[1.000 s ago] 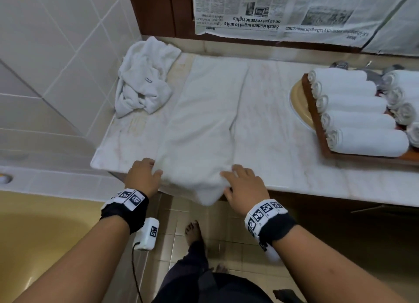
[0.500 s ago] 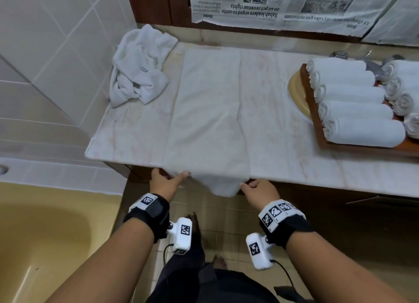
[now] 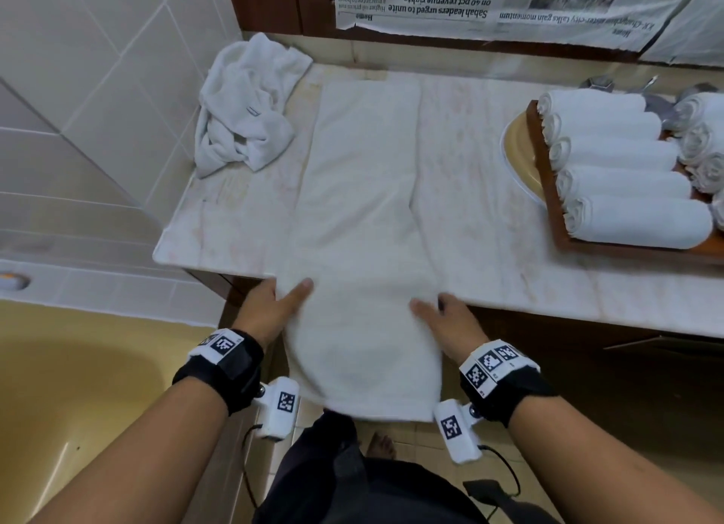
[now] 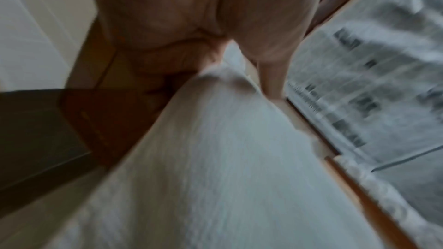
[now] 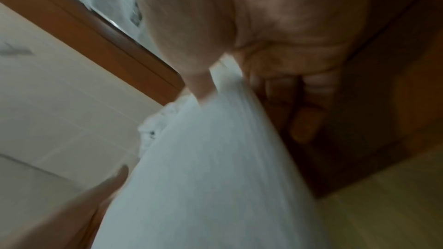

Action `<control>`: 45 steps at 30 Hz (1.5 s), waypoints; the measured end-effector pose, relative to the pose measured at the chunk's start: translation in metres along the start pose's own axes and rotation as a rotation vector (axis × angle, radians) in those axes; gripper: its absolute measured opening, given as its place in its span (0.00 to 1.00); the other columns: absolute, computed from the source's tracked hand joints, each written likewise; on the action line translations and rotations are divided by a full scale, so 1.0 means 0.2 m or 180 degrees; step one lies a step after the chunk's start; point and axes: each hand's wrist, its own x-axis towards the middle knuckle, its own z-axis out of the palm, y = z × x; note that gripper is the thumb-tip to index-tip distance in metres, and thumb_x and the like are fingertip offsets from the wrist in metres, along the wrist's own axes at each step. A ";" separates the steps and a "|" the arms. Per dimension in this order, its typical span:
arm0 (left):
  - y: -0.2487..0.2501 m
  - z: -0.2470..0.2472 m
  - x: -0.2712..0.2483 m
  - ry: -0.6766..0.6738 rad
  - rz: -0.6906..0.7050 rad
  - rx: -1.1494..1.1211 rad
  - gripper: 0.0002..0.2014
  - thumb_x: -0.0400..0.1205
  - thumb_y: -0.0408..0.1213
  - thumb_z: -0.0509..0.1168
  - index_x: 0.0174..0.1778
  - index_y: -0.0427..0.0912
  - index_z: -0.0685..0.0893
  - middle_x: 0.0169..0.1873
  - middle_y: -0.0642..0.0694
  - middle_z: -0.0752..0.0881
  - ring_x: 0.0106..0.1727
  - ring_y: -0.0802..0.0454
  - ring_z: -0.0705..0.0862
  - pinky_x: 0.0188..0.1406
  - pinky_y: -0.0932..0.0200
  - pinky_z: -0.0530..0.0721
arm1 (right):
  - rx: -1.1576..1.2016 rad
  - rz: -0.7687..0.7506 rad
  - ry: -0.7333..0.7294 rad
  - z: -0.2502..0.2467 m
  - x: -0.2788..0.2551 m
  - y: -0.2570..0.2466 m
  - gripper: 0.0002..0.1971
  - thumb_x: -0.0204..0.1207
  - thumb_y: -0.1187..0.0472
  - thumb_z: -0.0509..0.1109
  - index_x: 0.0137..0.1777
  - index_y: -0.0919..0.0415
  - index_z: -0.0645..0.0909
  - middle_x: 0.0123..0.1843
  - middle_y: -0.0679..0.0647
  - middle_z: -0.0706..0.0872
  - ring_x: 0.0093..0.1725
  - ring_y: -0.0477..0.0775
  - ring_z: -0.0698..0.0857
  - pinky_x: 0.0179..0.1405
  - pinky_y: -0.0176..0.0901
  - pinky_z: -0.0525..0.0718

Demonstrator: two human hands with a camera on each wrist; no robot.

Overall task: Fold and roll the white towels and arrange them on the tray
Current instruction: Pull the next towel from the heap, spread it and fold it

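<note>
At 6 o'clock, over the desk (image 3: 489, 226) edge, my left hand (image 3: 270, 312) and right hand (image 3: 450, 322) each pinch the folded towel (image 3: 360, 194), not yet rolled. At 3 o'clock the tray (image 3: 548, 194) holds finished rolls (image 3: 627, 186) (several); a crumpled towel (image 3: 243, 108) waits at 10.

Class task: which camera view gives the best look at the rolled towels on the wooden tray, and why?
The head view. It shows the rolled towels lying side by side on the wooden tray at the counter's right. Both wrist views are blurred and filled by the long towel each hand pinches; neither shows the tray.
</note>
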 end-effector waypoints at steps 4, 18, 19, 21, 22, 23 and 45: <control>-0.16 -0.02 -0.08 -0.0831 -0.0558 0.1073 0.19 0.74 0.51 0.77 0.56 0.43 0.90 0.50 0.49 0.92 0.51 0.51 0.90 0.59 0.49 0.87 | -0.0648 0.0015 -0.0582 0.01 -0.03 0.09 0.07 0.83 0.54 0.69 0.56 0.53 0.86 0.55 0.49 0.90 0.50 0.47 0.89 0.48 0.45 0.88; -0.16 0.00 -0.23 -0.0163 -0.0286 0.1070 0.18 0.80 0.54 0.70 0.53 0.42 0.84 0.47 0.50 0.89 0.49 0.51 0.87 0.45 0.55 0.83 | -0.0985 -0.0175 -0.0479 0.00 -0.14 0.07 0.14 0.84 0.51 0.65 0.61 0.56 0.85 0.58 0.48 0.89 0.55 0.48 0.86 0.57 0.47 0.84; -0.16 -0.01 -0.23 -0.0242 -0.0264 0.1023 0.17 0.81 0.53 0.70 0.54 0.42 0.85 0.49 0.49 0.89 0.51 0.50 0.88 0.50 0.53 0.85 | -0.0944 -0.0179 -0.0474 0.01 -0.15 0.06 0.14 0.84 0.51 0.65 0.63 0.56 0.84 0.58 0.48 0.88 0.56 0.49 0.86 0.59 0.48 0.83; -0.16 0.00 -0.23 -0.0268 -0.0191 0.0925 0.13 0.84 0.49 0.67 0.53 0.42 0.85 0.51 0.46 0.89 0.54 0.47 0.87 0.56 0.50 0.85 | -0.0909 -0.0098 -0.0423 0.02 -0.15 0.05 0.14 0.84 0.52 0.65 0.63 0.58 0.82 0.58 0.50 0.87 0.57 0.52 0.86 0.61 0.51 0.83; -0.15 0.00 -0.24 -0.0241 -0.0166 0.0960 0.12 0.85 0.47 0.66 0.52 0.42 0.84 0.51 0.44 0.89 0.55 0.45 0.87 0.56 0.50 0.84 | -0.0940 -0.0040 -0.0391 0.03 -0.15 0.06 0.14 0.83 0.53 0.65 0.62 0.60 0.81 0.57 0.51 0.86 0.56 0.53 0.85 0.60 0.53 0.84; -0.16 0.01 -0.25 -0.0196 -0.0176 0.1042 0.13 0.85 0.48 0.66 0.54 0.40 0.84 0.53 0.42 0.88 0.56 0.43 0.87 0.57 0.50 0.84 | -0.1009 0.0020 -0.0368 0.03 -0.16 0.07 0.13 0.83 0.53 0.66 0.61 0.60 0.80 0.56 0.52 0.86 0.55 0.54 0.85 0.59 0.54 0.84; -0.23 0.06 -0.36 0.0305 -0.0387 0.0810 0.19 0.78 0.44 0.76 0.59 0.45 0.77 0.59 0.48 0.78 0.62 0.53 0.75 0.61 0.58 0.73 | -0.1432 -0.0252 -0.0069 0.06 -0.24 0.15 0.23 0.82 0.65 0.63 0.70 0.47 0.58 0.44 0.54 0.82 0.38 0.57 0.87 0.40 0.54 0.87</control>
